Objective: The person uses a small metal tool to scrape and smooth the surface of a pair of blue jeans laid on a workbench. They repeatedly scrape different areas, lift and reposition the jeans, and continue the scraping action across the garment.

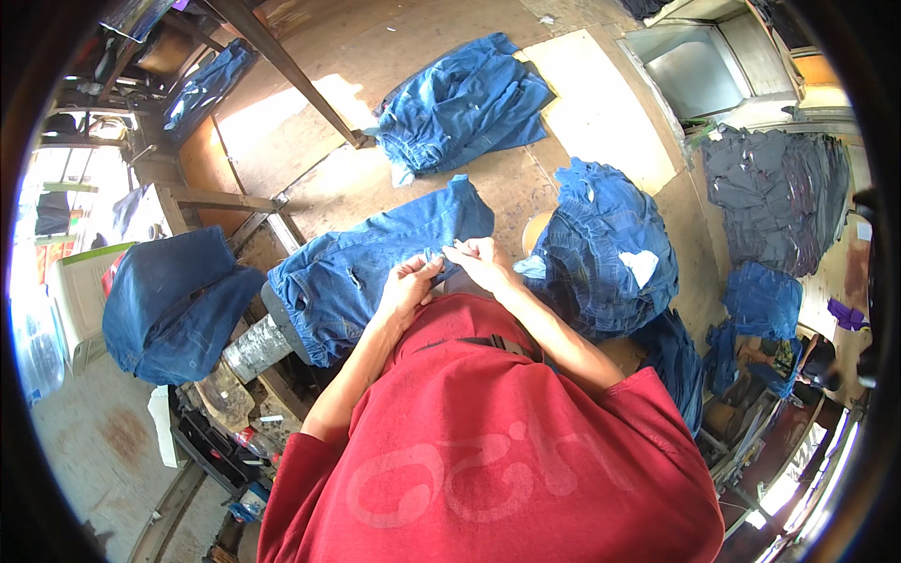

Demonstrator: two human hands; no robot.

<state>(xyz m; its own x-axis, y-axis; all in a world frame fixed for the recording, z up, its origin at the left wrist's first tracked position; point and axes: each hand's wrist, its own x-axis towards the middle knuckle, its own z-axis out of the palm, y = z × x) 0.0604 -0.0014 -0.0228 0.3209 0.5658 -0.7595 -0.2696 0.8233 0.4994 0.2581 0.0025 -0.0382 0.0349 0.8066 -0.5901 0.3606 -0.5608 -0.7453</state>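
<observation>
Small pale-blue piece (433,254), pinched, blue denim garment (375,253), creased, lying slantwise

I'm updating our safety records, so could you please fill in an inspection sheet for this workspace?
Surface: brown floor, stained, with sunlit patches.
Job's things: creased denim garment; small pale-blue piece, exact nature unclear.
Clutter: rumpled denim pile to the right, denim heap on the floor ahead, purple item at far right.
Grips: left grip pinches the piece; right grip close by, hold unclear.
Cables: nothing seen.
Surroundings: dark garment stack at right, brown beam ahead-left.
</observation>
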